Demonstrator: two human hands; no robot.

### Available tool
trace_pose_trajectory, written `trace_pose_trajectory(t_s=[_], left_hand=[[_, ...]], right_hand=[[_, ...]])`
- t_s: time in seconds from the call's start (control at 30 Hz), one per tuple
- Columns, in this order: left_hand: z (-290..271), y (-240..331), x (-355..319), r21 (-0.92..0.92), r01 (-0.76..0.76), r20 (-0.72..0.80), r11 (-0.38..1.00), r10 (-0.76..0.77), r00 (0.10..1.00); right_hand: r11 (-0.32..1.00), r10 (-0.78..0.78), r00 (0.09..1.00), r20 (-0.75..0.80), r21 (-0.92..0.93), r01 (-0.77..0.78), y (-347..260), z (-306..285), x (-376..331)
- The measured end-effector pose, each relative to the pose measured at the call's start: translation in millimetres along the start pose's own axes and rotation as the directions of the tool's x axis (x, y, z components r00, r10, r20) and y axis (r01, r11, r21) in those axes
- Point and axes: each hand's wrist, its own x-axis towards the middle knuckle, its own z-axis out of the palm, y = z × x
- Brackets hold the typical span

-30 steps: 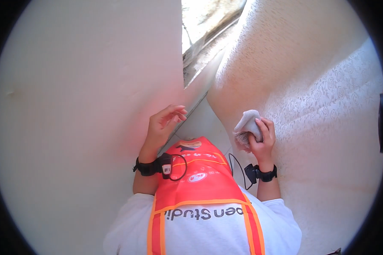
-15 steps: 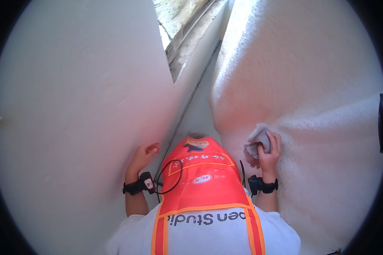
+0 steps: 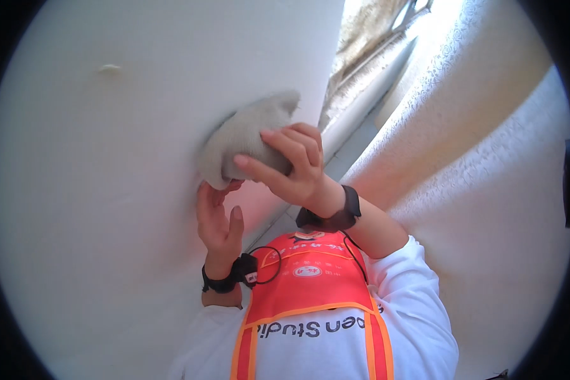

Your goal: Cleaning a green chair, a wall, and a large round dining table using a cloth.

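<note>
Cloth [image 3: 247,136], soft grey and bunched, sits just above the middle of the frame, in front of a smooth white surface [image 3: 88,202] that fills the left side; whether it presses on that surface is hard to tell. The right hand [image 3: 297,161] has its grip closed around the cloth's lower right part, pinching it with the thumb below and the fingers above. The left hand [image 3: 218,221] stands upright under the cloth's lower left end, its grip spread, with the thumb apart from the fingers; the fingertips are partly hidden, so contact with the cloth cannot be told. Black straps circle both wrists. At the lower middle, a red apron [image 3: 316,288] with orange edging covers the front of a white shirt [image 3: 418,288]. A pale surface with a raised floral pattern [image 3: 468,120] rises along the right side, and a small pale bump [image 3: 110,68] shows at upper left.
</note>
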Motion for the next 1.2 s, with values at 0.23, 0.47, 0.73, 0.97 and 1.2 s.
trace_pose_trajectory(t_s=[0.23,0.47,0.73,0.97,1.2], left_hand=[[-13,-18,-25,0.049,-0.019,-0.103,0.999,0.024,0.994],[-8,-4,-14,0.102,0.125,0.064,0.987,-0.132,0.989],[-16,15,-13,-0.193,-0.372,0.022,0.908,0.383,0.923],[-13,-26,-31,-0.352,0.09,0.11,0.932,-0.055,0.992],[-6,12,-11,-0.193,-0.359,-0.04,0.913,0.358,0.933]], right_hand=[[0.995,0.095,0.995,-0.019,0.038,-0.094,-21,33,-43],[1.0,-0.021,0.988,0.152,0.006,0.02,-4,16,-22],[0.999,-0.041,0.997,-0.066,0.003,0.041,-39,13,122],[0.999,0.029,0.987,0.156,-0.05,-0.022,-33,39,-23],[0.938,-0.334,0.939,-0.079,-0.132,0.322,-25,29,76]])
